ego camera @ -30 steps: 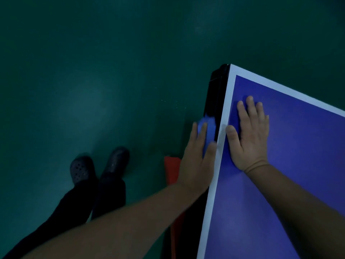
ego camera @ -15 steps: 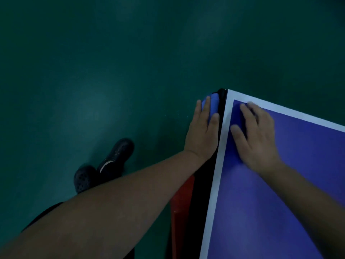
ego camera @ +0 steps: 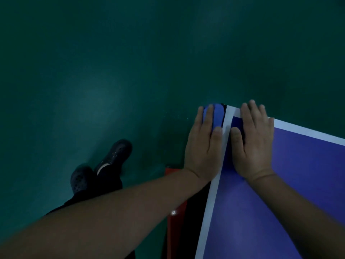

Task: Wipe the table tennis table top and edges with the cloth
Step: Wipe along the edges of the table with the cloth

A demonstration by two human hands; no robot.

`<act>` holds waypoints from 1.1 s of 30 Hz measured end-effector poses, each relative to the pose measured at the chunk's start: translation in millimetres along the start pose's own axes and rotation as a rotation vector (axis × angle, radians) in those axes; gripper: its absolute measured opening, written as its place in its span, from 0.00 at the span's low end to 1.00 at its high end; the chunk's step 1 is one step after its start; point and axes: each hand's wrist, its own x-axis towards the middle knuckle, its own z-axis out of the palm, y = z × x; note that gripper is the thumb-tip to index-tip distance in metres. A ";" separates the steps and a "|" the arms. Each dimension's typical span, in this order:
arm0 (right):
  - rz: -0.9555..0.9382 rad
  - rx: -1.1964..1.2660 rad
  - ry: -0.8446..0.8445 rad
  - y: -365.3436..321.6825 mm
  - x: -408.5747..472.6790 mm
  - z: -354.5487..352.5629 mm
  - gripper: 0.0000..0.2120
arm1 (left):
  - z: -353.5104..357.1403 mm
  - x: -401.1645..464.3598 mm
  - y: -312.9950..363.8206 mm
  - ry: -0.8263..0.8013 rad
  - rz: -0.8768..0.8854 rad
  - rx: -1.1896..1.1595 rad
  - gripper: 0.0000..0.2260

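The blue table tennis table top [ego camera: 291, 193] with its white border line fills the lower right; its far corner lies under my hands. My left hand [ego camera: 203, 146] presses a blue cloth [ego camera: 217, 114] flat against the table's dark side edge, fingers straight, right at the corner. My right hand [ego camera: 253, 143] lies flat on the top surface beside the white line, fingers reaching the corner, with a darker blue piece of cloth [ego camera: 236, 122] showing under it.
Dark green floor [ego camera: 112, 71] surrounds the table. My legs in dark trousers and black perforated shoes [ego camera: 113, 156] stand left of the table. A red part of the table's frame [ego camera: 175, 217] runs beneath the side edge.
Both hands have slid forward along the table's side edge to the far corner, the left carrying the cloth along the edge. My feet stepped forward too.
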 end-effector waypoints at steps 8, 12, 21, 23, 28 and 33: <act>-0.010 0.013 0.034 -0.4 -0.2 0.7 0.29 | 1.5 -52.9 -18.6 0.002 -0.040 -0.050 0.23; -0.020 0.002 0.024 1.1 1.4 0.3 0.29 | 4.8 -44.3 -15.1 0.098 -0.012 0.045 0.21; -0.025 0.032 0.033 1.6 1.4 -1.9 0.28 | -28.3 51.4 -58.8 0.149 -0.069 0.220 0.16; -0.028 0.033 0.034 2.2 1.8 -2.0 0.28 | -27.1 48.2 -46.0 0.275 0.079 0.147 0.16; -0.028 0.026 0.026 2.2 2.2 -1.2 0.28 | -14.6 30.0 -39.1 0.152 0.251 0.161 0.18; -0.039 0.035 0.041 2.3 1.1 -1.5 0.27 | -32.1 35.5 -42.0 0.208 0.141 0.132 0.18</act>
